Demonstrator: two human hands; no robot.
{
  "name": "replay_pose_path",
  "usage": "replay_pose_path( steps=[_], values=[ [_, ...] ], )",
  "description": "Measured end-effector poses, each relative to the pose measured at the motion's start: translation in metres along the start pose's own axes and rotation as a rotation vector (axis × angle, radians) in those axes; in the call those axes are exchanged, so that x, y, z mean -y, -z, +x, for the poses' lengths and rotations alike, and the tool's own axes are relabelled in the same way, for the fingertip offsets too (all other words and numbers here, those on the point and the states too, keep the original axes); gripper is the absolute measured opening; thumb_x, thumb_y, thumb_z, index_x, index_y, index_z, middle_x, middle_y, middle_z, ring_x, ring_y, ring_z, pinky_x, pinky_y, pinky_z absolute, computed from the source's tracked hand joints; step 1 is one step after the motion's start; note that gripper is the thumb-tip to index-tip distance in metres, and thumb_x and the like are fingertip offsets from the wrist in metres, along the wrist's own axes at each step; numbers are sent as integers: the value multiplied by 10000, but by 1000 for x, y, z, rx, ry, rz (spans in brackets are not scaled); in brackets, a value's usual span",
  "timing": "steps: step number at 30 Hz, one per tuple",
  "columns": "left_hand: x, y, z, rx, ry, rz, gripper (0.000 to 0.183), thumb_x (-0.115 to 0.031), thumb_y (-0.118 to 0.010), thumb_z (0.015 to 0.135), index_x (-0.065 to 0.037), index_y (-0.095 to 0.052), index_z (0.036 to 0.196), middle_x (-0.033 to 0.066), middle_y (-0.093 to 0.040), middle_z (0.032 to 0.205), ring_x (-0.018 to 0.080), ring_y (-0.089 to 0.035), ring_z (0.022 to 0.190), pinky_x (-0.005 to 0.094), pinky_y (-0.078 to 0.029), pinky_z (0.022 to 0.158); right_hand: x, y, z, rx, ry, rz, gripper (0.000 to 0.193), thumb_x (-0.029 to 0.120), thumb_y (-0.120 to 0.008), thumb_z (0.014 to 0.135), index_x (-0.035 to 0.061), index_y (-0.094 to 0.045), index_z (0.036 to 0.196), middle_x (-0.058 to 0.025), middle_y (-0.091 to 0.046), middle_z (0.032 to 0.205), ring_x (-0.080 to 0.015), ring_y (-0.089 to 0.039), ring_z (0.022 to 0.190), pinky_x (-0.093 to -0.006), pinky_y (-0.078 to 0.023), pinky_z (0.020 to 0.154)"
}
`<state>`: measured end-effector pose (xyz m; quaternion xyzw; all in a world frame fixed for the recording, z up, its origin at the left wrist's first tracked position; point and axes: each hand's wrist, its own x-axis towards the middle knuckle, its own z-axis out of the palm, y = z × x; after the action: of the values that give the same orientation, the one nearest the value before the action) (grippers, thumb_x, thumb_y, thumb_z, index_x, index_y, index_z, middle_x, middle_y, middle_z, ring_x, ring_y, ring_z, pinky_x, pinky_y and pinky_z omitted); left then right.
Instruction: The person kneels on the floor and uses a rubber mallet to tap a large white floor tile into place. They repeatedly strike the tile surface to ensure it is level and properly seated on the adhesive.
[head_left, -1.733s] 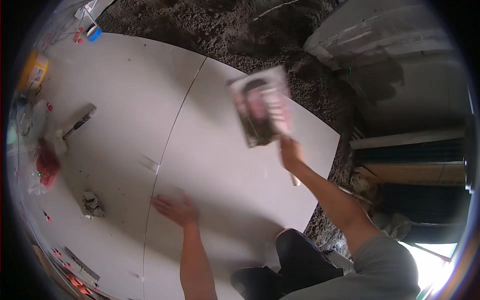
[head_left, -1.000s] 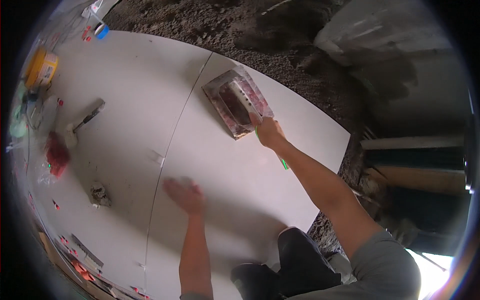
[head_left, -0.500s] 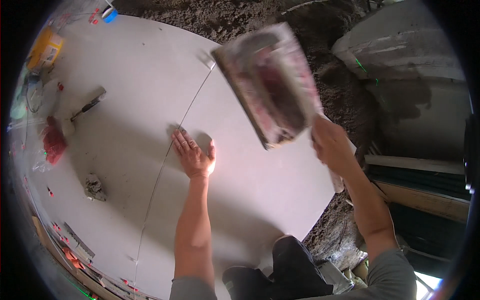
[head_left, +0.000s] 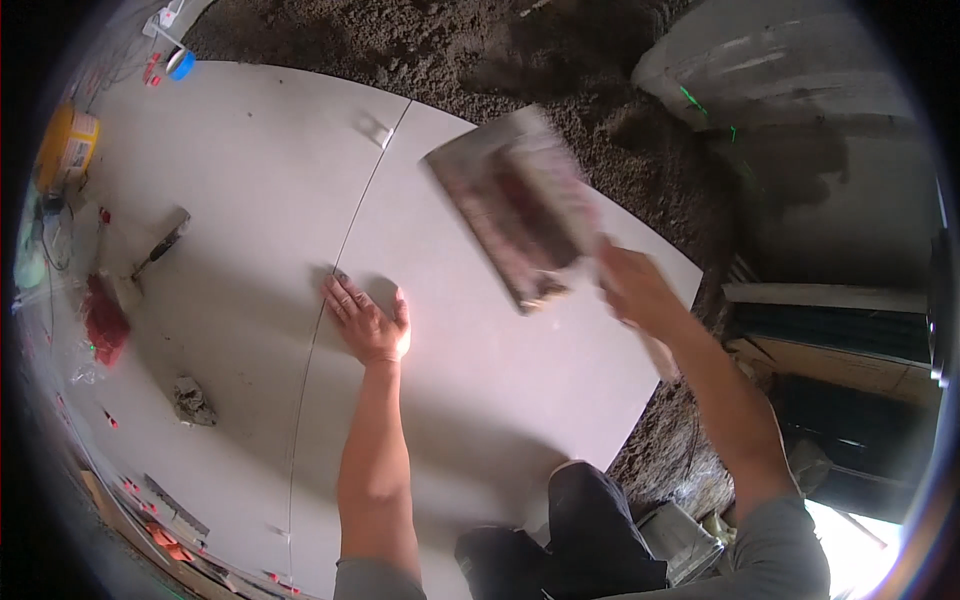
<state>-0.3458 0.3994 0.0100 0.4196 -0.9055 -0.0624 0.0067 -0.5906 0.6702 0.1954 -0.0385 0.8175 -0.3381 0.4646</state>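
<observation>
My right hand [head_left: 640, 290] is closed round the handle of a broad, block-headed mallet [head_left: 515, 205]. The mallet's worn pinkish-grey head is blurred and hangs over the right-hand pale floor tile [head_left: 490, 390]; whether it touches the tile I cannot tell. My left hand [head_left: 368, 325] lies flat on the same tile, fingers stretched out, their tips at the thin joint [head_left: 306, 365] beside the left-hand tile [head_left: 270, 190]. A small pale clip [head_left: 386, 139] stands at the joint farther off. My knees show at the lower edge.
Rough dark mortar [head_left: 440, 60] borders the tiles at the far side and right. A dark-handled tool [head_left: 165, 240], grey lump [head_left: 192, 400], red bag [head_left: 105, 320] and yellow tub [head_left: 70, 145] are at left. A blue-rimmed roll [head_left: 181, 65] stands far left, a grey wall [head_left: 800, 110] at right.
The mallet has come nearer to me and slightly left, with my right hand round it. My left hand stays flat by the joint. The whole view has shifted slightly.
</observation>
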Motion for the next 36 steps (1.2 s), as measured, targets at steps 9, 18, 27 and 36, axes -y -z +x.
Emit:
replay_pose_path(
  steps=[9,18,27,36],
  values=[
    [0,-3,-1,69,14,53,965,-555,-503,925,141,-181,1510,297,-153,1602,426,-122,1504,490,-101,1237,-111,-33,-154,-900,284,469,435,507,-424,1040,109,-595,1078,-35,-543,733,-144,-465,507,-297,-374,430],
    [-1,-5,1,-29,0,-24,970,-551,-568,884,130,-250,1498,315,-215,1576,455,-182,1477,510,-156,1222,-67,-133,45,-111,-223,115,575,592,-499,983,46,-646,874,-116,-605,667,-257,-566,577,-396,-484,558],
    [10,-21,-1,-22,22,33,989,-597,-501,917,111,-183,1529,307,-170,1600,447,-157,1490,517,-130,1225,-46,53,-128,-385,-219,913,475,603,-421,1016,164,-578,928,60,-388,591,-77,-337,459,-248,-284,421],
    [9,-32,1,-58,-108,81,980,-613,-420,956,150,-161,1515,351,-175,1582,475,-154,1485,549,-131,1207,-137,-57,-114,-1210,-633,498,458,532,-407,1039,130,-597,928,13,-441,606,-151,-447,485,-319,-414,439]
  ],
)
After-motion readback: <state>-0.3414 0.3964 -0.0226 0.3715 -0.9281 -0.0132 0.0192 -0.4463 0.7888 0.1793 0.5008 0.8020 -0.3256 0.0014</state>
